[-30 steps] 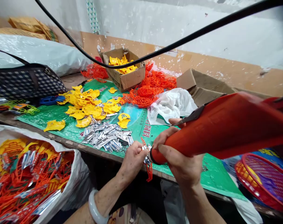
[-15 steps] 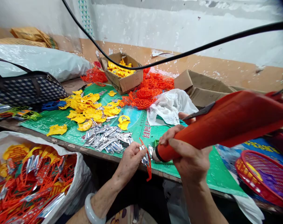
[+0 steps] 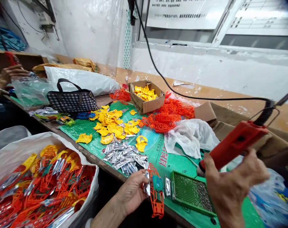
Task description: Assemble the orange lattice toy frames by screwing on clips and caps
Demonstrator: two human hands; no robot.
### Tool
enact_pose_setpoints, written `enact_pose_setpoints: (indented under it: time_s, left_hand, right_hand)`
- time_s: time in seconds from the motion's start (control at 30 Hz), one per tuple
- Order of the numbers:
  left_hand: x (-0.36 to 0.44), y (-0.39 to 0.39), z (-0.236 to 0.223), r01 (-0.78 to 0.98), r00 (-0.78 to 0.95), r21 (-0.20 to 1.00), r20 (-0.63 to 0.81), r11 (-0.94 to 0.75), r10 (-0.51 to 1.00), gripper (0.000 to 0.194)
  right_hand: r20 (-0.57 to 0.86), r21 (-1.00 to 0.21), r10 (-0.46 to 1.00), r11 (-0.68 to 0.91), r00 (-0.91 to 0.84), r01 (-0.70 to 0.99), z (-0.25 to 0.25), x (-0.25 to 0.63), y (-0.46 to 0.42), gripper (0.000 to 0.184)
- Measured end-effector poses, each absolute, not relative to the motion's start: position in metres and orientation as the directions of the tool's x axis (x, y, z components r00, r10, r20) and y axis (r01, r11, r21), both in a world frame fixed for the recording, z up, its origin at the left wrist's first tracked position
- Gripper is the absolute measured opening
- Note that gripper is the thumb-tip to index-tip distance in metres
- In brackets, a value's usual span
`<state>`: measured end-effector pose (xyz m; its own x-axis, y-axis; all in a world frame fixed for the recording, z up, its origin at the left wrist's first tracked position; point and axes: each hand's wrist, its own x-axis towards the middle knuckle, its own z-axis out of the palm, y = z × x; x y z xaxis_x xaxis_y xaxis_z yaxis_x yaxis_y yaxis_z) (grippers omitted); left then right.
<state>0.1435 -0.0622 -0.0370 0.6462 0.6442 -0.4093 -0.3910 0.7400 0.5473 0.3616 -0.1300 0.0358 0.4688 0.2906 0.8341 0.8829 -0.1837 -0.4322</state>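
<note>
My left hand [image 3: 134,190] pinches a silver shiny strip [image 3: 147,183] and an orange plastic lattice part [image 3: 155,190] with a green middle, at the table's front edge. To the right, a red electric screwdriver [image 3: 236,144] hangs tilted from a black cord. My right hand [image 3: 231,186] is just below it, fingers spread and thumb against its lower end. Between the hands lie a loose silver strip [image 3: 167,186] and a green tray [image 3: 182,202] of small screws. A pile of silver strips [image 3: 125,156] is beyond my left hand.
Yellow plastic parts [image 3: 113,122] are heaped on the green sheet, with more in a cardboard box [image 3: 146,106]. Orange lattice parts [image 3: 163,117] and a white plastic bag [image 3: 191,136] lie behind. A white sack [image 3: 87,171] of assembled parts stands left. Another person's hand [image 3: 13,72] shows far left.
The screwdriver has come away from the orange part and moved right. My right hand's fingers have loosened and spread. The orange part has turned its flat side to view, and the camera has tilted up.
</note>
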Motion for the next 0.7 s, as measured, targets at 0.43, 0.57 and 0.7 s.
enact_pose_setpoints:
  time_s: [0.43, 0.57, 0.7]
  left_hand:
    - [0.118, -0.054, -0.036, -0.411, 0.688, 0.541, -0.344, 0.734, 0.639, 0.046]
    - [0.11, -0.053, -0.034, -0.452, 0.628, 0.583, -0.33, 0.676, 0.705, 0.044]
    - [0.103, -0.054, -0.027, -0.465, 0.592, 0.619, -0.316, 0.634, 0.742, 0.044]
  right_hand:
    - [0.054, -0.308, 0.985, -0.137, 0.161, 0.942, -0.003, 0.298, 0.055, 0.034]
    - [-0.091, -0.266, 0.974, -0.224, 0.207, 0.938, -0.015, 0.27, 0.09, 0.032]
    - [-0.158, -0.298, 0.964, -0.254, 0.215, 0.92, -0.022, 0.259, 0.1, 0.033]
